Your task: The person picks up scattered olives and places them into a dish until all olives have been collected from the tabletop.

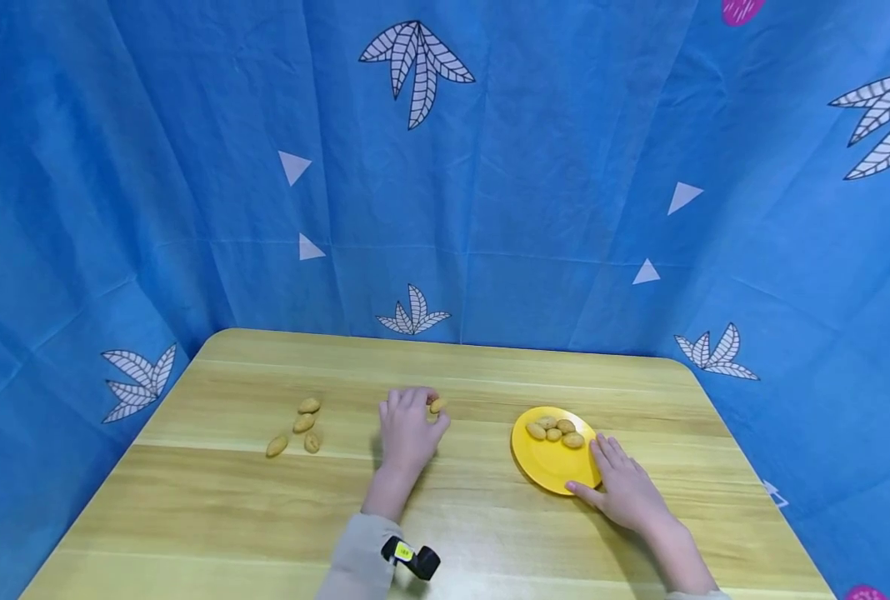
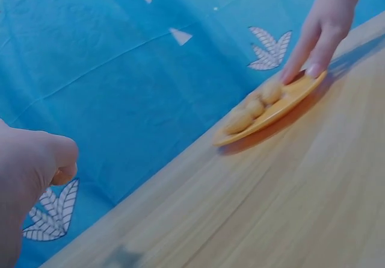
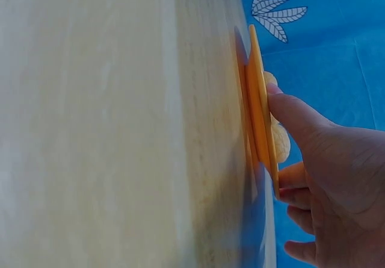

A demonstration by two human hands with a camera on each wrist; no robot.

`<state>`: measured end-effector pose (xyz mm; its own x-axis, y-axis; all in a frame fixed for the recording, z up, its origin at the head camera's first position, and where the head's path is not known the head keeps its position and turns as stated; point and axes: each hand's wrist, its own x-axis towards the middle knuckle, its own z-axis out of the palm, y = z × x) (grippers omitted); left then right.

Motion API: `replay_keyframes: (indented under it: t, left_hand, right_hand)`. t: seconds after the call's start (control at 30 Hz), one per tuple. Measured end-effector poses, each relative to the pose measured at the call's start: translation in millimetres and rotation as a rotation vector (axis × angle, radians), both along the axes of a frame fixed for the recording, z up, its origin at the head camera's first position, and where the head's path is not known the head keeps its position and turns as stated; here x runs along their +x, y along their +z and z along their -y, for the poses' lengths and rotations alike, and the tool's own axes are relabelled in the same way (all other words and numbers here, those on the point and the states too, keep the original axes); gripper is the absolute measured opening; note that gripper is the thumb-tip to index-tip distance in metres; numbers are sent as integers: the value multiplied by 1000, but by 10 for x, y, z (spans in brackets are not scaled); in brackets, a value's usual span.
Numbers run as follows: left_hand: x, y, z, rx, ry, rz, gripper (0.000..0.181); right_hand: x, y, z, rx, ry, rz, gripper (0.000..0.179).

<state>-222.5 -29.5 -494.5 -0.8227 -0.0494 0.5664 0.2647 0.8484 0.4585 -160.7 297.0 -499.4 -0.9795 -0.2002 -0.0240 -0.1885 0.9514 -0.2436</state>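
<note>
Overall, a blue curtain printed with pale leaves and triangles fills the background, hanging behind the table and down both its sides. Next comes the wooden table, light in colour with streaky grain. A pale sleeve covers the left forearm at the table's near side. The round yellow plate sits on the table, right of the middle. The right hand is at its right edge, thumb spread apart from the straight fingers, with the thumb resting on the rim. Well apart from it, the left hand is above the middle of the table, thumb and finger drawn together in a pinch. A small black device with a yellow-green label is at the left wrist. Smallest are the tan, oval nuts: a single nut between the left thumb and finger, five nuts grouped on the plate's far half, and four nuts lying near each other on the table's left side.
</note>
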Motion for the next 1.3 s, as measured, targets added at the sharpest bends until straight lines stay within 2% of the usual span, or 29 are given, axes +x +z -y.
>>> replay_keyframes:
  t: [0.2, 0.7, 0.87, 1.0, 1.13, 1.3]
  left_hand:
    - [84, -4, -182, -14, -55, 47, 23]
    - [287, -36, -821, -90, -253, 54, 20]
    - [288, -52, -1034, -122, -312, 68, 20]
    - [263, -76, -1182, -182, -344, 94, 20]
    - [222, -105, -1294, -264, -357, 100, 18]
    - [168, -179, -1392, -317, -359, 112, 18]
  right_hand:
    - [12, 4, 2, 6, -4, -2, 93]
    - [-2, 11, -15, 11, -3, 0, 92]
    - [-1, 13, -28, 14, -6, -10, 92]
    - [-5, 14, -36, 17, -4, -21, 90]
    - [-7, 27, -36, 10, -5, -31, 89]
    - [-5, 40, -30, 6, -3, -30, 89]
